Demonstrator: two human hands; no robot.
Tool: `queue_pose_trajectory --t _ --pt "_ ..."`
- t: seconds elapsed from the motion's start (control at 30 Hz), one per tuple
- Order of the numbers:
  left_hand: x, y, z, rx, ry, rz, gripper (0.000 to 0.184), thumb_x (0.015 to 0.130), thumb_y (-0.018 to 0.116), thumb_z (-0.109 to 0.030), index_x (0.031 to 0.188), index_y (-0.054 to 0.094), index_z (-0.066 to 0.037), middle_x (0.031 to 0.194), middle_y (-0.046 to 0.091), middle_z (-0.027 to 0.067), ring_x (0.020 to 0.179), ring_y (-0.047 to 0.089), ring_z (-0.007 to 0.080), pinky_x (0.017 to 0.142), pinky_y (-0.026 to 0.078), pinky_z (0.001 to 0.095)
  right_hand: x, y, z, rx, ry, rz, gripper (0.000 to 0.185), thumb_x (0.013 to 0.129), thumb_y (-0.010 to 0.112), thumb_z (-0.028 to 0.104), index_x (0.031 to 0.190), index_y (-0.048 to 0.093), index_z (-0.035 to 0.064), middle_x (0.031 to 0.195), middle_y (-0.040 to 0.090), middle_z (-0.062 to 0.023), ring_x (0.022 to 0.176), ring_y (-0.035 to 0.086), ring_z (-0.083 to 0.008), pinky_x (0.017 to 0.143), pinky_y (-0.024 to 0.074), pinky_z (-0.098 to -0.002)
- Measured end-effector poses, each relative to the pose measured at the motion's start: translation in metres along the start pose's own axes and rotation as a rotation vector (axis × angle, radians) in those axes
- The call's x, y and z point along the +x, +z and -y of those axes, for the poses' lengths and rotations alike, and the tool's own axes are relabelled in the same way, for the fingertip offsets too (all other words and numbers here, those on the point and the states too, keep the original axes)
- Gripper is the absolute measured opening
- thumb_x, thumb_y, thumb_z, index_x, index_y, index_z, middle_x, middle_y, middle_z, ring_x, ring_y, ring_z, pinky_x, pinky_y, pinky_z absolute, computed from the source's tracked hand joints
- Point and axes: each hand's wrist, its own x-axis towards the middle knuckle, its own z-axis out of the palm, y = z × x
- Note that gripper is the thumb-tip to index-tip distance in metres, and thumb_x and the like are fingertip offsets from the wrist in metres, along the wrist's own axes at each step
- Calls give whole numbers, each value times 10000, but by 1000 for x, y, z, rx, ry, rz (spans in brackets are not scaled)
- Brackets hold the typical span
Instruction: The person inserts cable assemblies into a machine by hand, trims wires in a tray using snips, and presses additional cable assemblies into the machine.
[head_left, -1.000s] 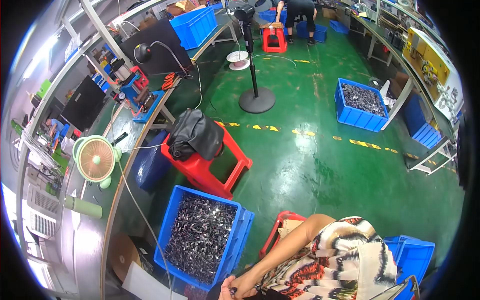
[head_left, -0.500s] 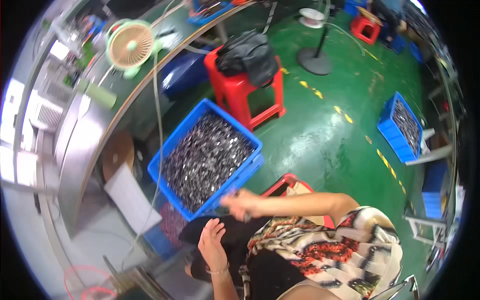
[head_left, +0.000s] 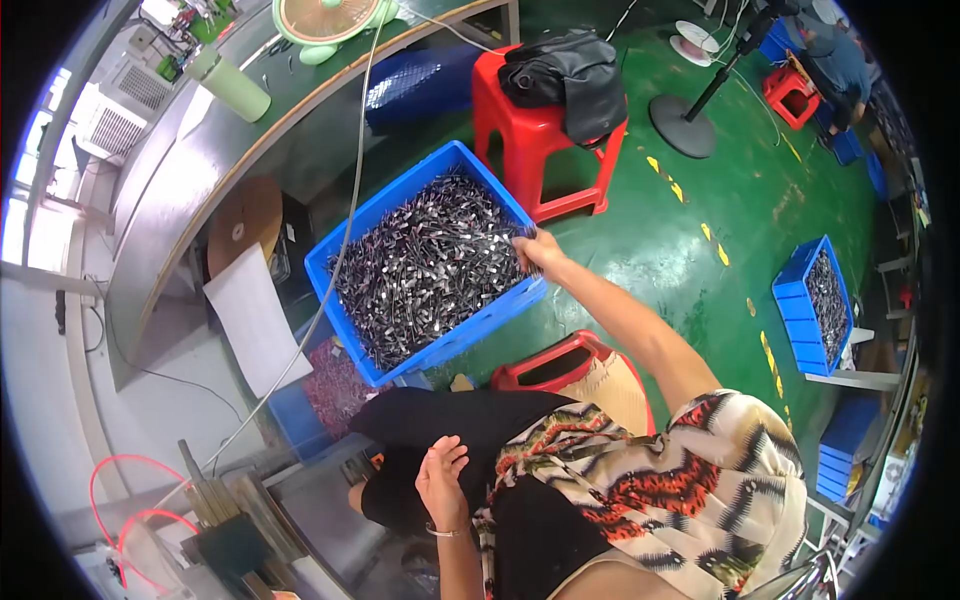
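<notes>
A blue crate (head_left: 322, 287) holds a heap of small dark-and-silver metal parts (head_left: 420, 265). At its right-hand rim is my right hand (head_left: 538, 253), fingers curled down against the heap's edge. Dark pieces show at those fingertips, but what the fingers grip is hidden. My left hand (head_left: 442, 475) hangs over my lap near the black trousers, loosely bent, its fingers a little apart and nothing seen in them. A bracelet circles the left wrist.
A red stool (head_left: 535, 130) bearing a black bag (head_left: 570, 80) stands behind the crate. Nearer me is another red stool (head_left: 560, 362) with cardboard on it. A cable (head_left: 357, 180) crosses over the crate. Machine parts (head_left: 235, 520) stand lower left; a second blue crate (head_left: 800, 305) is at right.
My right hand has moved from the crate's near side up to its right rim, arm stretched out. My left hand has dropped slightly lower and right in view. The camera view has shifted.
</notes>
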Motion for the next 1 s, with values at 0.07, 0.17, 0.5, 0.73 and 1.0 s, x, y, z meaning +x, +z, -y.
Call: queue_pose_trajectory --t 0.07,0.17,0.5,0.73,1.0 --pt "-4 -3 2 -8 -31 -29 313 904 431 -228 1018 539 43 944 606 134 798 592 178 685 477 268 12 3 6 -152 -25 -79 451 735 626 295 1022 478 -21 857 577 -143 761 566 -206 674 450 -327" --pt "-9 -8 7 -26 -38 -50 304 900 438 -220 1017 543 41 946 607 131 796 591 170 690 475 263 24 0 14 -551 13 -242 610 725 622 369 1128 439 -51 1107 520 -229 1058 503 -306 881 395 -347" --pt "-23 -12 9 35 -64 -150 232 873 487 -145 1000 570 32 932 613 114 797 592 149 691 481 241 -43 -24 -121 -482 12 353 240 820 513 220 913 564 4 748 627 -77 672 594 -141 611 476 -300" --pt "-60 -18 7 385 52 -31 259 855 499 -202 1011 585 -14 902 618 96 796 600 163 702 467 266 -124 44 -109 -857 30 907 286 830 515 228 646 504 9 508 459 -39 502 385 -95 458 328 -297" --pt "-138 -45 -25 550 216 -173 252 855 515 -206 1015 587 -24 922 607 101 837 597 204 737 462 270 -90 110 -103 -1038 -84 1299 186 809 473 74 636 476 6 624 583 -77 526 537 -123 467 413 -260"
